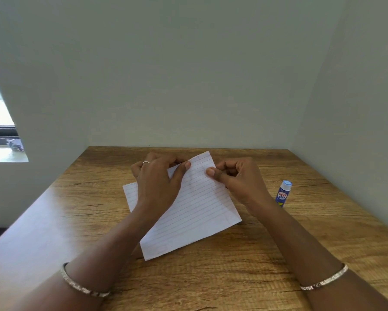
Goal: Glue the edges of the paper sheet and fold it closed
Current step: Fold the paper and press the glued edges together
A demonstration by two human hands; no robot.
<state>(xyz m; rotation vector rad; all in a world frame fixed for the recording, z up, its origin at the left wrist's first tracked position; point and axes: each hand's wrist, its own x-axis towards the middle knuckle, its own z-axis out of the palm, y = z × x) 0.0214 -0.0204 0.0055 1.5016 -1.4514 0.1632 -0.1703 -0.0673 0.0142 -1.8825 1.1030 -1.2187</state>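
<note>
A white lined paper sheet (193,212) lies tilted on the wooden table (233,265), its far end lifted off the surface. My left hand (159,180) grips the far left part of the sheet, thumb on top near the upper edge. My right hand (238,178) pinches the sheet's far right edge between thumb and curled fingers. A blue glue stick (283,194) with a white cap stands capped to the right of my right hand, apart from the paper. My left hand covers part of the sheet.
Grey walls close the table in at the back and on the right. A window (0,131) is at the far left. The table's left edge runs diagonally toward me. A bracelet sits on each wrist.
</note>
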